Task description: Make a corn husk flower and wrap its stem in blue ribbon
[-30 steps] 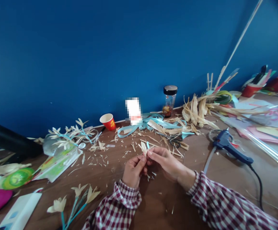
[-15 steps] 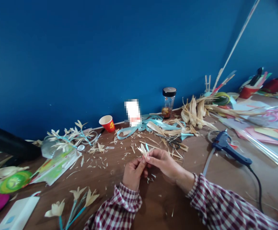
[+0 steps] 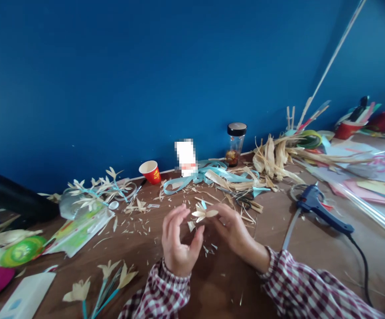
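My right hand [image 3: 234, 230] pinches a small cream husk flower [image 3: 203, 213] with a light blue strip at its centre, holding it just above the brown table [image 3: 219, 283]. My left hand [image 3: 176, 241] is beside it on the left, fingers curled apart and thumb raised, holding nothing I can see. A loose husk petal [image 3: 191, 226] sits between the thumb and the flower. Both wrists wear red and white checked sleeves.
A blue glue gun [image 3: 315, 204] with its cable lies right. Scissors [image 3: 244, 200], blue ribbon [image 3: 209, 172], husk strips [image 3: 275, 157], a jar [image 3: 235, 141] and a red cup [image 3: 150, 171] stand behind. Finished husk flowers [image 3: 94, 190] lie left, more flowers [image 3: 99, 279] lie near the front edge.
My left hand has let go of the flower and pulled back to the left with its fingers opening. The flower's petals now spread out in my right hand.
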`<state>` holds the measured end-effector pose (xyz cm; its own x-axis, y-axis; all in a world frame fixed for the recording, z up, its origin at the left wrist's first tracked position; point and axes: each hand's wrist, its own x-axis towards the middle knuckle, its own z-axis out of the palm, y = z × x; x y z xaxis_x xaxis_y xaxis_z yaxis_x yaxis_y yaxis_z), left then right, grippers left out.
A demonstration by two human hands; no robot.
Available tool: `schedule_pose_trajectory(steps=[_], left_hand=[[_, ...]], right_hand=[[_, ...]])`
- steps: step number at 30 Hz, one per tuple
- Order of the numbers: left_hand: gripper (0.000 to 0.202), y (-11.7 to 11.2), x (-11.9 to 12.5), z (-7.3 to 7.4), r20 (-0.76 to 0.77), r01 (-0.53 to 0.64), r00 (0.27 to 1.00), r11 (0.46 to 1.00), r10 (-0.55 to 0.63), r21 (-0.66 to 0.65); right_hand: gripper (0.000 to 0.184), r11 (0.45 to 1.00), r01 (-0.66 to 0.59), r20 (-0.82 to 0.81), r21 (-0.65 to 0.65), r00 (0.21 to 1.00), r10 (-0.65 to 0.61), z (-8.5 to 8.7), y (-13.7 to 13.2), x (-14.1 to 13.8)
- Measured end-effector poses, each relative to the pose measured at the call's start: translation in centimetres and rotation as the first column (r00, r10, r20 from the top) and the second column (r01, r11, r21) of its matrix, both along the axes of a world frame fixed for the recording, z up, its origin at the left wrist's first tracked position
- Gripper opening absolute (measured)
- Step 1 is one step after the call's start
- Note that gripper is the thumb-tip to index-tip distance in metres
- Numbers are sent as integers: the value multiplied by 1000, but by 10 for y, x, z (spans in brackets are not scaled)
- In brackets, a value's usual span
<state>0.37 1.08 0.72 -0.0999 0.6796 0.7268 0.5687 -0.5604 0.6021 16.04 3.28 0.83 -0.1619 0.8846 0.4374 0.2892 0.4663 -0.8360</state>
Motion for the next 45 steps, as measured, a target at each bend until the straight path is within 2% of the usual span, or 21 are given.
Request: schedule_pose_trajectory(steps=[3, 7, 13, 17, 25, 40, 45], left_hand=[[38, 1, -5, 6, -216, -27, 975, 991, 55, 130], [30, 3, -7, 10, -291, -22, 954, 986, 71, 168], [17, 4, -9, 9, -268, -7, 962, 987, 51, 163], [14, 5, -10, 9, -306, -21, 950, 988, 68, 155], [16, 5, -10, 8, -351, -52, 930, 985, 108, 166], [14, 2, -4, 4, -353, -20, 934, 996, 50, 89], [18, 2, -4, 5, -286, 3, 958, 996, 21, 85]], right_hand=[[14, 998, -34, 40, 45, 999, 33, -1, 1, 2], [15, 993, -96, 85, 69, 992, 90, 1, 0, 1], [12, 995, -93, 142, 40, 986, 87, 0, -3, -3], [13, 995, -97, 111, -6, 989, 97, 1, -4, -4], [12, 997, -59, 119, -50, 991, 64, -5, -2, -4], [11, 998, -24, 75, -66, 997, 29, -9, -6, -7], [12, 997, -37, 69, -70, 997, 42, -8, -6, -8]])
